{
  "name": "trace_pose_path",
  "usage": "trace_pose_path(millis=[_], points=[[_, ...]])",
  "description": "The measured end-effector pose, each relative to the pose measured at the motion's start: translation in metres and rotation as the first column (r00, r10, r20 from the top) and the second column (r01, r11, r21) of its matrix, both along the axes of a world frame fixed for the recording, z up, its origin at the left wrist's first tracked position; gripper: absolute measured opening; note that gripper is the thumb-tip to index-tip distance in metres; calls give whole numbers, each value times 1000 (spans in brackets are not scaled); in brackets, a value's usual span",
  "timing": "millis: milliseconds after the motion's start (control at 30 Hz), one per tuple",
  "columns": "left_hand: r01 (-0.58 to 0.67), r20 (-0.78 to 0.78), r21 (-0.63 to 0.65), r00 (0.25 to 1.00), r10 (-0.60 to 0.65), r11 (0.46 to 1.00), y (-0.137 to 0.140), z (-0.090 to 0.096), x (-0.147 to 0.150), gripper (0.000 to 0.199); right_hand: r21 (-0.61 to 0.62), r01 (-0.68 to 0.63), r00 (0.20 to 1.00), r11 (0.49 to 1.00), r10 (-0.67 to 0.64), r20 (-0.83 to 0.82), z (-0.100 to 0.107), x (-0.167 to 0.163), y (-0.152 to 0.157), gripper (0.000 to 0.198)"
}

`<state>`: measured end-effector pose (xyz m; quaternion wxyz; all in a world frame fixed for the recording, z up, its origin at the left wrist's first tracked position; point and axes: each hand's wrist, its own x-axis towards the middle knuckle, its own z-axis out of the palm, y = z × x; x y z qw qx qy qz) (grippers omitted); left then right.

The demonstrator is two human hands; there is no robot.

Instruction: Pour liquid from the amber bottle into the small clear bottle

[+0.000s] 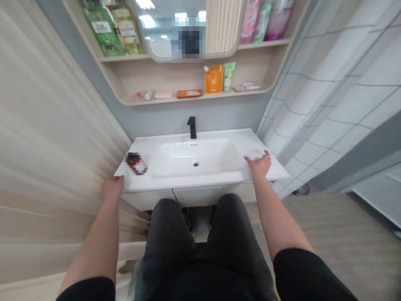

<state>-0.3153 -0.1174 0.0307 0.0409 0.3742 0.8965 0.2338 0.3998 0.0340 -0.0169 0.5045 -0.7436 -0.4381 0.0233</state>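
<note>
The white washbasin [175, 182] spreads in front of me, with a black tap [192, 128] at its back. At its left front corner is my left hand [113, 186], its fingers closed at the countertop's edge; part of the fingers is hidden. Just behind that hand lies a dark red and white thing [136, 163], blurred into blocks. On the right of the countertop, my right hand [260, 165] has thumb and fingers curved around a clear, round, low container [255, 154]. The container stands on the white surface and its contents cannot be made out.
Above the basin hangs a wooden cabinet [184, 101] with a mirror [163, 37]. An orange pouch [214, 79], a green tube [229, 76] and several small items stand on its lower shelf. A pale curtain [62, 125] borders the left, a white tiled wall [316, 100] the right.
</note>
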Motion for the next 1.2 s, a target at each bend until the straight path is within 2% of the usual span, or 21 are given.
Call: trace_pose_path(millis=[67,167,267,400,467,567,633,733,900,1000,1100,1200], points=[[2,-6,0,1000,-2,1000,-4,6,5,41,47,-9,1000,999,9,15,-2,2,1,105],[42,-158,150,987,-18,988,-12,20,17,46,133,-23,998,991,15,61,-3,5,-3,101],[163,-324,300,944,-60,940,-15,42,34,50,223,-49,990,974,17,142,-6,1,-17,95],[349,-401,324,892,-207,879,-1,79,51,50,293,-160,967,943,90,237,-11,-23,-51,86],[419,-445,283,854,-269,862,11,94,56,51,303,-210,958,930,134,255,-13,-39,-70,81],[437,-488,118,808,-331,892,33,107,60,52,283,-279,943,918,205,263,-14,-59,-94,74],[405,-470,-34,800,-373,913,47,109,60,50,263,-322,928,909,249,278,-15,-68,-105,69],[373,-413,-195,807,-421,907,63,105,56,44,255,-370,909,893,292,297,-16,-75,-116,63],[313,-358,-232,853,-380,921,76,101,50,50,216,-441,886,871,383,262,-12,-88,-121,59],[333,-320,-246,859,-401,910,78,102,49,46,198,-506,856,840,460,236,-7,-102,-122,54],[378,-309,-242,843,-441,894,74,104,56,43,186,-583,809,791,546,218,-1,-118,-126,48],[417,-340,-213,816,-467,884,60,107,78,41,159,-686,726,710,655,210,8,-138,-132,44]])
